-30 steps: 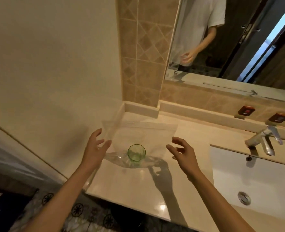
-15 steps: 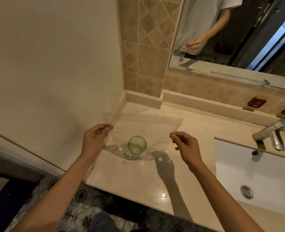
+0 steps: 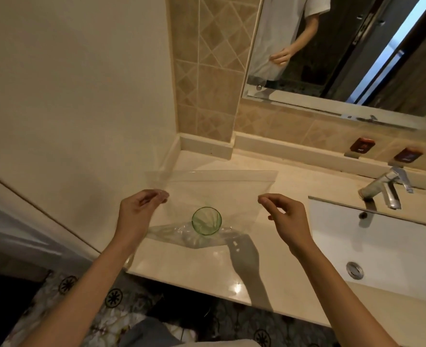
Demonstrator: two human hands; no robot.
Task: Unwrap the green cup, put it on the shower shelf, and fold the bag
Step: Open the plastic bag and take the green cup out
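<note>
Now both hands pinch the clear plastic zip bag (image 3: 219, 189), left hand (image 3: 138, 211) left of, right hand (image 3: 285, 217) right of the upright green translucent cup (image 3: 206, 220) inside it on the beige countertop (image 3: 206, 266).

The cup (image 3: 206, 220) stands upright on the table (image 3: 269, 276), inside the bag (image 3: 219, 189), between the left hand (image 3: 139, 209) and right hand (image 3: 285, 216) (each pinching a side of the bag). The sink (image 3: 387, 246) lies to the right, the faucet (image 3: 384, 187) behind it, the mirror (image 3: 344, 58) above
</note>
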